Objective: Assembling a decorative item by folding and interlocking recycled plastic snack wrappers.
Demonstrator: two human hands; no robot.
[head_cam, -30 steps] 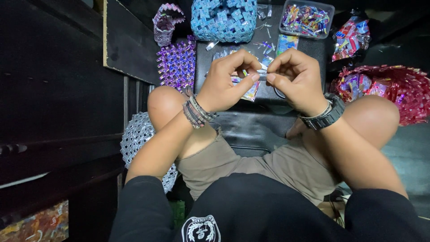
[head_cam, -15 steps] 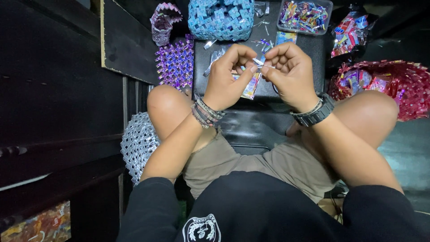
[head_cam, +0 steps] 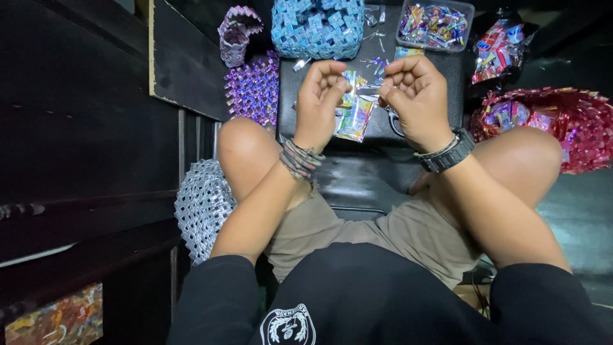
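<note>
both hands, left hand [head_cam: 321,96] and right hand [head_cam: 415,96], pinch a foil strip [head_cam: 367,91] (blue woven basket [head_cam: 317,27] beyond).

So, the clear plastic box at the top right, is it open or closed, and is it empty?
Open, not empty. The clear plastic box shows no lid over it, and colourful wrapper pieces fill it up near its rim.

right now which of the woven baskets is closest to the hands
The blue woven basket, straight ahead of the left hand. The red basket lies off beside the right knee and the silver one down by the left thigh.
</note>
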